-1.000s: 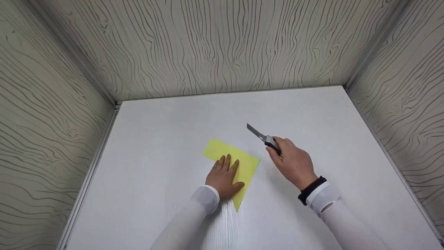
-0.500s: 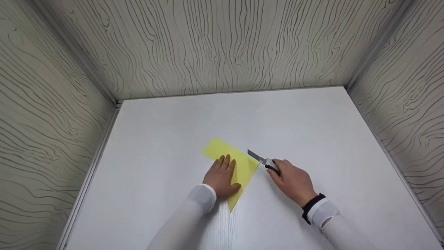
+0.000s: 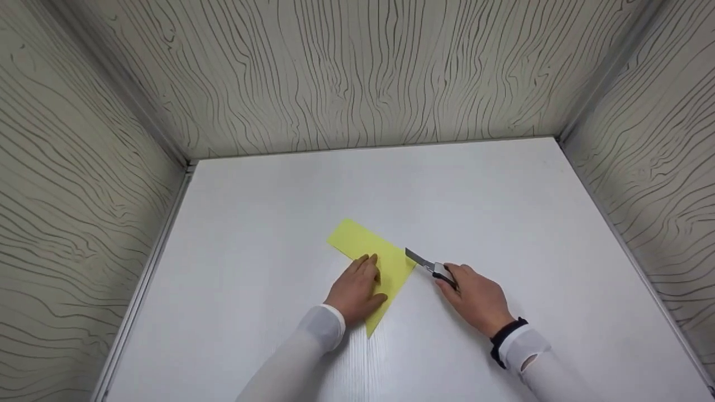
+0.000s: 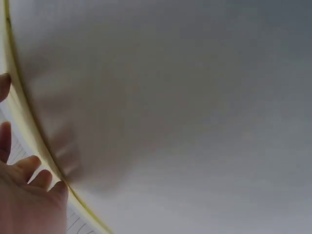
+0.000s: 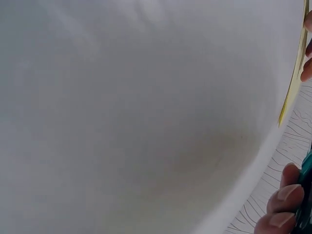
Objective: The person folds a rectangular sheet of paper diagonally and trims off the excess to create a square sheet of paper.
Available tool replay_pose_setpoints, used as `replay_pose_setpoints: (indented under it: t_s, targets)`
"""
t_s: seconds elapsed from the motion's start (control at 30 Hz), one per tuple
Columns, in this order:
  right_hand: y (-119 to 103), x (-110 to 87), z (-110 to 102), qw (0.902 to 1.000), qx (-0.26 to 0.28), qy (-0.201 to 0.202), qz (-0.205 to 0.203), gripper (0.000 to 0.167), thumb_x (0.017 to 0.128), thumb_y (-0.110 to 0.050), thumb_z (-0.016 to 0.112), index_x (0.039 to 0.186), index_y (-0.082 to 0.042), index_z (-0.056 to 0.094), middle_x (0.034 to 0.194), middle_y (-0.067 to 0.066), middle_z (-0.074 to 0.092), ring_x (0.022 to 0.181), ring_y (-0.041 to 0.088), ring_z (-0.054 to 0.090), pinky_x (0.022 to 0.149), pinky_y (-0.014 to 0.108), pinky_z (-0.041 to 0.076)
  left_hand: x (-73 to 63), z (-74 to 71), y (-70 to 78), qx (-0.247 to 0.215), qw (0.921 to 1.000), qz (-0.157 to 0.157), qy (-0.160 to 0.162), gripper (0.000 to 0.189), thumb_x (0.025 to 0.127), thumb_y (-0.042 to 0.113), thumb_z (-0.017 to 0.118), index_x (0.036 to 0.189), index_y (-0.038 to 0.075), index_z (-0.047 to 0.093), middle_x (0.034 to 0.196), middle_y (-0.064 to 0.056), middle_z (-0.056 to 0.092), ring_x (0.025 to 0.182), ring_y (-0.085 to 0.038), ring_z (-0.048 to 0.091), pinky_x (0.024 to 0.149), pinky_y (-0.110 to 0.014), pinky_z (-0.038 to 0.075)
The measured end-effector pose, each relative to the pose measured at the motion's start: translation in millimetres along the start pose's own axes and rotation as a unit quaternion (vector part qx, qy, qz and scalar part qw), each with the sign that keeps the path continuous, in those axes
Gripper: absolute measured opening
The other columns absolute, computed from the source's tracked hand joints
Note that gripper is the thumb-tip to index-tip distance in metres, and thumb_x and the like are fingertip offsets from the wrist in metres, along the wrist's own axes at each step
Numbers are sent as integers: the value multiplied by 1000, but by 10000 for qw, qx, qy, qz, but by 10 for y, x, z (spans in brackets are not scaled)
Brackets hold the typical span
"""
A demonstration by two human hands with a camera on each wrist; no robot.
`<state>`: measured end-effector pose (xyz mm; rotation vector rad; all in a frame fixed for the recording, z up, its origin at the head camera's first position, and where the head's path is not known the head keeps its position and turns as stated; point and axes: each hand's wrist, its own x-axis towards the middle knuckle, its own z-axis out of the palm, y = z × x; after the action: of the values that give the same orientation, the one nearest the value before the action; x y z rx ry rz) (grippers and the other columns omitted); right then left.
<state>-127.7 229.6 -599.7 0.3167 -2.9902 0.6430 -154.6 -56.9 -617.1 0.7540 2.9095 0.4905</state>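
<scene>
A piece of yellow paper (image 3: 357, 237) lies on the white table, one pointed corner toward the person. My left hand (image 3: 354, 293) rests on its left part, fingers slightly bent and thumb spread over the near end. In the left wrist view, the fingertips (image 4: 41, 179) meet the thin yellow edge. My right hand (image 3: 480, 298) grips a utility knife (image 3: 440, 270), its long grey blade extended and pointing up-left. The blade overlaps the paper's right corner in the head view; whether it touches is unclear. In the right wrist view, curled fingers (image 5: 285, 200) hold the dark-green handle (image 5: 307, 170).
The white tabletop (image 3: 268, 195) surrounds the paper. Wood-grain panels stand behind it (image 3: 357, 72) and on both sides, with grey metal strips along the corners and table edges. A black band (image 3: 507, 338) circles the right wrist.
My right hand has brought the knife down toward me, from beyond the paper to its right corner. The paper has turned slightly, and my left fingers have drawn closer together.
</scene>
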Motion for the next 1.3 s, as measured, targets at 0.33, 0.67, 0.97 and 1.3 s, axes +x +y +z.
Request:
replay_pose_setpoints:
  t_s: [0.33, 0.67, 0.97, 1.3]
  targets:
    - [7, 3, 4, 9999, 78, -65, 12, 38, 100, -43, 66, 122, -12, 68, 79, -7, 51, 62, 11, 47, 55, 29, 41, -29, -70, -35, 353, 9957, 49, -854, 74, 99, 35, 46, 165, 16, 21, 170, -5, 20, 157, -24, 11, 125, -37, 10]
    - [4, -9, 1, 9998, 125, -131, -76, 34, 100, -44, 65, 117, -14, 68, 78, -9, 51, 61, 9, 46, 55, 28, 41, 60, -97, -79, 781, 9956, 155, -491, 80, 96, 59, 55, 160, 14, 37, 160, -5, 39, 149, -26, 33, 121, -40, 28]
    - [6, -20, 15, 9997, 118, -234, -2, 33, 100, -42, 65, 118, -15, 68, 79, -7, 51, 63, 12, 46, 57, 30, 41, 111, 5, -122, 962, 9951, 76, -213, 79, 92, 68, 59, 154, 21, 45, 161, -3, 39, 145, -25, 38, 118, -44, 33]
    - [2, -30, 28, 9995, 167, -251, 98, 37, 100, -43, 65, 122, -13, 68, 82, -7, 54, 65, 11, 48, 59, 31, 44, 138, 45, -97, 949, 9954, -20, 94, 74, 92, 68, 60, 150, 25, 50, 156, -4, 46, 140, -26, 44, 115, -44, 35]
